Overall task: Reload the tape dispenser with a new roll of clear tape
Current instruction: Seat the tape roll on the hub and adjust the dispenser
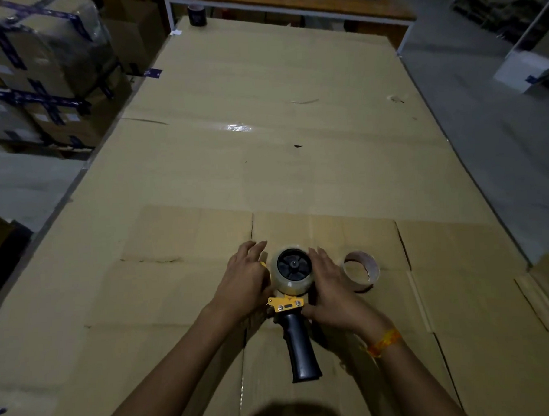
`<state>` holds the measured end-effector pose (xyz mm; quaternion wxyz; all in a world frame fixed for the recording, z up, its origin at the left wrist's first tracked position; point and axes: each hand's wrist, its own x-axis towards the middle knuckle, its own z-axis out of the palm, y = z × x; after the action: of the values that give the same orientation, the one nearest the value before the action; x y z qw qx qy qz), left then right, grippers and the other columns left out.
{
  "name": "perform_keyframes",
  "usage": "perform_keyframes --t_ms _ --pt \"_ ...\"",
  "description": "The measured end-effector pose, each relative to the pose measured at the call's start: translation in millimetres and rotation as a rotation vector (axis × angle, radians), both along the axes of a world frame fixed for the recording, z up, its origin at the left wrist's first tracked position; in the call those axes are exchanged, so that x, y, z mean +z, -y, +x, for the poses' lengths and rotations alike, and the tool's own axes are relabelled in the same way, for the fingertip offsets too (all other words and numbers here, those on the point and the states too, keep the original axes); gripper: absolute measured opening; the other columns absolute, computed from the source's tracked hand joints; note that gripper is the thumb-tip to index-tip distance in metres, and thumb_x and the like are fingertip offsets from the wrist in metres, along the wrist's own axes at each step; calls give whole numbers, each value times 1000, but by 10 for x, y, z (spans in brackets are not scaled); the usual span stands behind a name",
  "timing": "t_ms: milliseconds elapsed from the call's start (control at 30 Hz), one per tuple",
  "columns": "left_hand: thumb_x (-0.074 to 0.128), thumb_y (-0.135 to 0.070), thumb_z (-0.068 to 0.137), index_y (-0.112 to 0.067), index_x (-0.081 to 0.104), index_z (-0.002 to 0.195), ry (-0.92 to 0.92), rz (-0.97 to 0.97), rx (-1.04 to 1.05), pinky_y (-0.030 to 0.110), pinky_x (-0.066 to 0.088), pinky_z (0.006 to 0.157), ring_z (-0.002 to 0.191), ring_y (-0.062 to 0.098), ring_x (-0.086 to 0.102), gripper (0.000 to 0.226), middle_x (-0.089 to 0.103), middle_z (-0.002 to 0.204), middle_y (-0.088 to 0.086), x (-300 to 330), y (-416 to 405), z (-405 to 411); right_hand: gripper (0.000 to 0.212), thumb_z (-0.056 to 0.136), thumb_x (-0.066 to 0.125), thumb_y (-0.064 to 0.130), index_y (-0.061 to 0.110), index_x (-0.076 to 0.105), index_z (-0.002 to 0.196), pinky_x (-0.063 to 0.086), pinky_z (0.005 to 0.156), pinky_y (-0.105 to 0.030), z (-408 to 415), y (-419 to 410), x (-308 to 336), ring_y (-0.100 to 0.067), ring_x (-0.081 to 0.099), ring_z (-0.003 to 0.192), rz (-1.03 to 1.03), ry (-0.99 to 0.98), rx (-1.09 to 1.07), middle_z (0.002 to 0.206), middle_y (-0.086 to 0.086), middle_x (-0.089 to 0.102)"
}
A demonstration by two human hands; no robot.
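The tape dispenser lies flat on the cardboard-covered table, its black handle pointing toward me and its yellow frame near the middle. A roll of clear tape sits on the dispenser's black hub. My left hand rests against the left side of the dispenser and roll, fingers spread. My right hand presses against the right side of the roll, fingers extended, thumb near the yellow frame. An empty cardboard tape core lies on the table just right of my right hand.
Flattened cardboard sheets cover the long table. A dark tape roll stands at the far end. Stacked taped boxes sit to the left, a wooden bench beyond, and floor to the right.
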<state>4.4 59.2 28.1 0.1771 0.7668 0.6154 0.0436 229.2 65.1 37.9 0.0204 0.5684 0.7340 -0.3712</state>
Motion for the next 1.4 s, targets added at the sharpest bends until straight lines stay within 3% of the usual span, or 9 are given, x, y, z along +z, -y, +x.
perform_keyframes --t_ms 100,200,233,333,433,633,933,1133,1400 --pt "77 -33 94 -16 86 91 3 70 -55 50 39 122 163 35 25 20 33 176 10 -48 24 -48 135 86 84 38 22 -21 169 19 134 -49 -92 368 10 -29 -8 166 -96 -57 -96 179 0 -14" --pt "79 -37 92 -19 86 87 -18 173 -105 52 42 121 161 34 30 21 38 174 10 -129 39 -56 136 83 87 48 11 -12 169 34 122 -37 -244 672 18 -31 22 158 -173 -67 -251 168 -5 10" --pt "78 -39 92 -19 85 86 -17 206 -117 52 44 120 160 34 32 22 39 173 10 -161 45 -63 126 85 86 49 7 -1 167 39 115 -34 -298 744 2 -30 34 152 -184 -53 -311 163 -8 18" --pt "73 -42 92 -17 83 86 11 278 -148 52 47 117 158 35 33 28 39 173 11 -257 89 -112 56 99 70 44 16 39 135 52 91 -37 -403 906 -101 -27 62 119 -45 5 -364 135 -9 52" --pt "71 -43 91 -18 79 81 88 319 -163 49 45 117 158 35 31 29 36 174 9 -314 187 -163 29 105 59 39 22 47 125 48 80 -39 -423 946 -138 -28 68 111 108 157 -279 123 -5 67" --pt "67 -35 90 -13 78 107 182 350 -34 47 44 120 161 32 28 30 33 176 5 -391 443 -107 30 106 61 37 22 49 129 54 89 -38 -471 949 -220 -28 69 117 229 325 -221 126 -4 71" --pt "78 -38 84 -19 80 82 151 340 38 47 45 115 161 28 24 19 37 174 4 -333 694 -50 19 109 56 33 21 53 123 55 83 -35 -501 943 -271 -25 72 111 298 334 -250 119 -4 73" --pt "78 -31 86 -21 81 94 253 306 172 50 47 117 159 26 29 13 43 170 -1 -313 790 -233 23 105 62 29 19 54 124 55 88 -37 -461 914 -258 -28 70 116 269 324 -240 123 -6 71" --pt "84 -32 89 -22 79 87 389 372 219 40 44 112 151 26 36 12 51 162 2 -125 672 -165 26 110 52 40 18 53 124 49 78 -36 -440 890 -264 -28 71 111 263 320 -240 120 -7 71"
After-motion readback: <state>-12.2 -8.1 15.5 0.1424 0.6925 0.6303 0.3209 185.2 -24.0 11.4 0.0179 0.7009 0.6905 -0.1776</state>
